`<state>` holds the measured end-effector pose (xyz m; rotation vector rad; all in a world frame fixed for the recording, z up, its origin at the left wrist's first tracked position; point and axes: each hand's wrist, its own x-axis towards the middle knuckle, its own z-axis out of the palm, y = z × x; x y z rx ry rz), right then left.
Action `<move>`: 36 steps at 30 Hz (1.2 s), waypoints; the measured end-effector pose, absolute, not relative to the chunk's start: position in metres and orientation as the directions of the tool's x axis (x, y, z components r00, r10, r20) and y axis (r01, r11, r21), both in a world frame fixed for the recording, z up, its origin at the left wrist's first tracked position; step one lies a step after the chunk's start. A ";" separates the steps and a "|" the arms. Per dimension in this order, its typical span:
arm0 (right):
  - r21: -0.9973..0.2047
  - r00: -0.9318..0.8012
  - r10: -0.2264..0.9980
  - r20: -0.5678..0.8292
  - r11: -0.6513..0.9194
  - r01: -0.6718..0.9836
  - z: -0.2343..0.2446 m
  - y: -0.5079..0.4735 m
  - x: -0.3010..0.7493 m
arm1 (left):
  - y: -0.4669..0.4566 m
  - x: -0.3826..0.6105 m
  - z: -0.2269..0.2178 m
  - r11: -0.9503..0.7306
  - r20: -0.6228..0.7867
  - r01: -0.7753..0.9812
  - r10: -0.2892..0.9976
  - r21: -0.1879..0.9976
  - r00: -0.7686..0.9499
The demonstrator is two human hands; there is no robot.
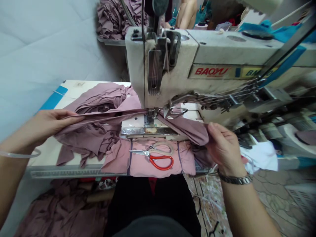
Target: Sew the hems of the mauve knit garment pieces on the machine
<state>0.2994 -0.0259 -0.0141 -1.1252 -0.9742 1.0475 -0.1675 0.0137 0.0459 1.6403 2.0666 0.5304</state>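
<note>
A mauve strip of fabric point(187, 126) runs under the presser foot point(152, 113) of a white sewing machine point(168, 79). At the left, my left hand point(55, 123) pinches one end of the strip between thumb and fingers. On the other side of the needle area, my right hand point(223, 144) grips the strip's folded part, its fingers curled. The fabric is stretched between both hands. In front of the machine, scissors point(161, 163) with one red handle loop lie on a pink cloth pad point(140, 164) tied with dark bands.
Mauve fabric pieces point(93, 141) are heaped on the left of the table point(71, 161). More mauve fabric point(64, 210) hangs below the edge. Behind the machine stands a tub of fabric point(112, 42). Part of another person point(187, 14) shows behind. White cloth point(261, 156) lies at right.
</note>
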 end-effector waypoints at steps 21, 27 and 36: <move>0.251 -0.771 0.430 0.470 0.772 0.583 -0.006 -0.013 0.244 | -0.017 -0.017 -0.017 -0.721 0.484 0.681 0.555 -0.126 0.677; 0.213 -0.791 0.379 0.481 0.824 0.524 -0.008 -0.018 0.229 | -0.020 -0.025 -0.013 -0.673 0.434 0.735 0.688 0.084 0.581; 0.184 -0.420 0.754 0.506 0.381 0.906 -0.003 -0.007 0.234 | 0.049 -0.040 0.008 -0.677 0.291 0.672 0.735 0.300 0.612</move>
